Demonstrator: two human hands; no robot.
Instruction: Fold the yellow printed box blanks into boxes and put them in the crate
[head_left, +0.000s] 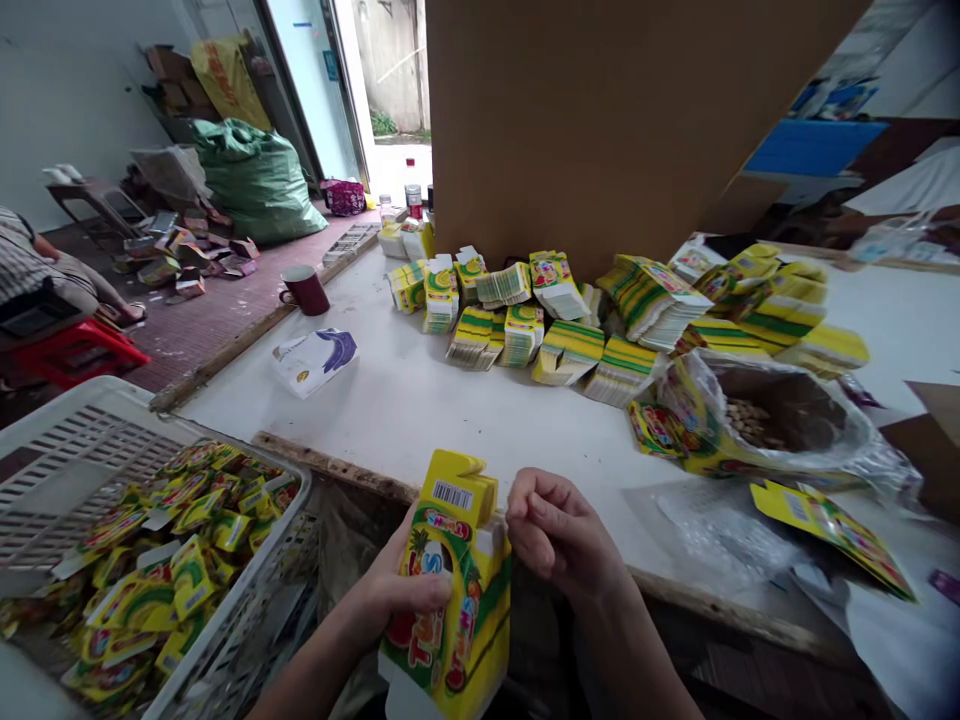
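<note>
- Two bare hands are meeting low in the centre of the frame, and the left hand is gripping a stack of yellow cartons, thumb pressing the front.
- The stack's top flap is showing a barcode; bold red-and-white lettering is running over pictured fruit, but its tilt and the thumb are keeping me from reading it surely.
- The right hand is resting just beside the stack, fingers curled together against the thumb; I cannot tell whether anything small is pinched there.
- Matching bundles, flat, thin-edged and green-striped, are lining the white tabletop from centre to right.
- A slatted white plastic basket is holding a heap of glossy yellow packs at lower left.
- A crinkled clear liner is surrounding small beige pieces at right.
- A brown cardboard panel is standing behind the bundles, upper centre.
- A dark red mug is sitting near a white-and-purple box, left of centre.
</note>
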